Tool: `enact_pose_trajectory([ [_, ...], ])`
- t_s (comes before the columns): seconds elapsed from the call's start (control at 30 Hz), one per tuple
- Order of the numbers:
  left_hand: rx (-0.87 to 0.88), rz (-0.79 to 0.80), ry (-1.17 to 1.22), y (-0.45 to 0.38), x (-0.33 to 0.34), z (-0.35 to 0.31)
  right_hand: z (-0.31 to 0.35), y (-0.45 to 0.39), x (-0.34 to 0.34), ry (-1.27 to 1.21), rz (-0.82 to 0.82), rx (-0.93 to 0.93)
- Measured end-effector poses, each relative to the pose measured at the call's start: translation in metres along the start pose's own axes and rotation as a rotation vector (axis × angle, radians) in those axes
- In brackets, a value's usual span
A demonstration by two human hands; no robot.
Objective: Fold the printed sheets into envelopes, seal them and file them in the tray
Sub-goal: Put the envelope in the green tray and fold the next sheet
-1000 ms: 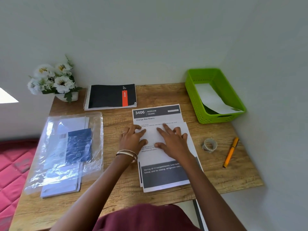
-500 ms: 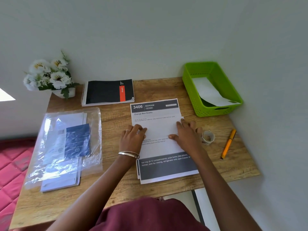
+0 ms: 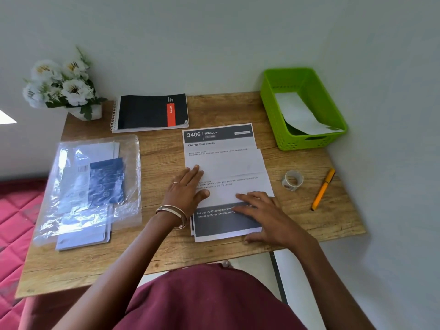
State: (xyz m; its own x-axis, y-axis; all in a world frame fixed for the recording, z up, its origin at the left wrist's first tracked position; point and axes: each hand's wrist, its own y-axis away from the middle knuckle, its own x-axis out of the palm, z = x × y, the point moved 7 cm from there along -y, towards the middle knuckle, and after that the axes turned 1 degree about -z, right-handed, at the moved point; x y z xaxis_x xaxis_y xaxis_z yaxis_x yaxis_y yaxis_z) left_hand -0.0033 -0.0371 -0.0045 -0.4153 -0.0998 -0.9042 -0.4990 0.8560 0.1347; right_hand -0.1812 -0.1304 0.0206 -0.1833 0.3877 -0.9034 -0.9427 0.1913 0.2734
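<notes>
A wooden table point(image 3: 100, 265) stands in a corner, with plain pale walls point(image 3: 214, 39) behind it and on its right. Left of the table lies a pink quilted bed point(image 3: 14, 217).

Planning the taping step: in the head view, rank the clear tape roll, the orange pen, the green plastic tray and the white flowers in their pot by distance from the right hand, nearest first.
1. Clear tape roll, just right of the right hand.
2. Orange pen, farther right, near the table's edge.
3. Green plastic tray, far right corner.
4. White flowers in their pot, far left corner.
</notes>
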Motion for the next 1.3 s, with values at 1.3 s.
enact_pose_trajectory([
  [1.3, 0.022, 0.006, 0.117, 0.007, -0.003, 0.002, -0.053, 0.0, -0.024, -0.118, -0.482, 0.702],
])
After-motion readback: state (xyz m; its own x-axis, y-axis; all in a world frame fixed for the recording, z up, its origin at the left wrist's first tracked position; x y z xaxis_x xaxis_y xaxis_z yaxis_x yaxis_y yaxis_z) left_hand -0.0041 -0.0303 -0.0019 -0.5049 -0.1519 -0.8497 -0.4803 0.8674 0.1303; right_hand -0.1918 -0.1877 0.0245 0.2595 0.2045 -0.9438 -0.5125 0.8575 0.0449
